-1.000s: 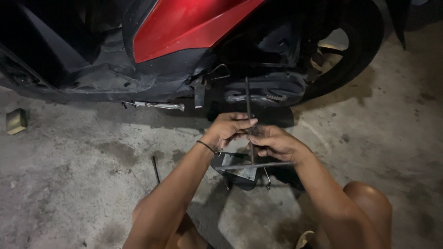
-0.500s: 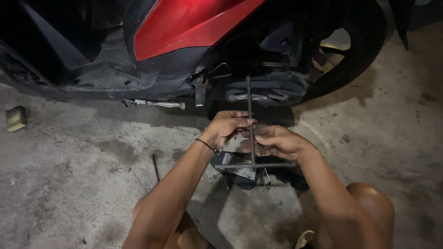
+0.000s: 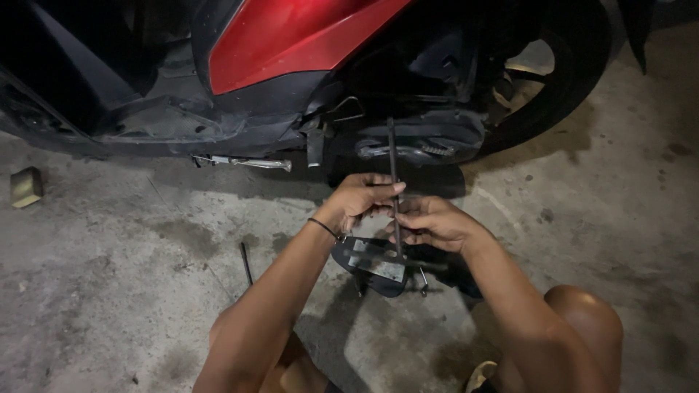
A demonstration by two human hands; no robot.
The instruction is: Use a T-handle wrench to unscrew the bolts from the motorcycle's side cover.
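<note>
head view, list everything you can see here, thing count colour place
scooter: one, red and black body panels, across the top of the view
rear wheel: one, black tyre, upper right
long rod tool: one, dark metal, upright between both hands, reaching toward the scooter's underside
flat dark part: one, black with a grey metal plate, on the floor under the hands
thin rod: one, dark, lying on the floor left of the forearm
small block: one, yellowish, on the floor at far left
concrete floor: grey, stained, lower view
wristband: one, black, on the left wrist
left hand: gripping the rod
right hand: gripping the rod lower down
knee: bare, lower right
</note>
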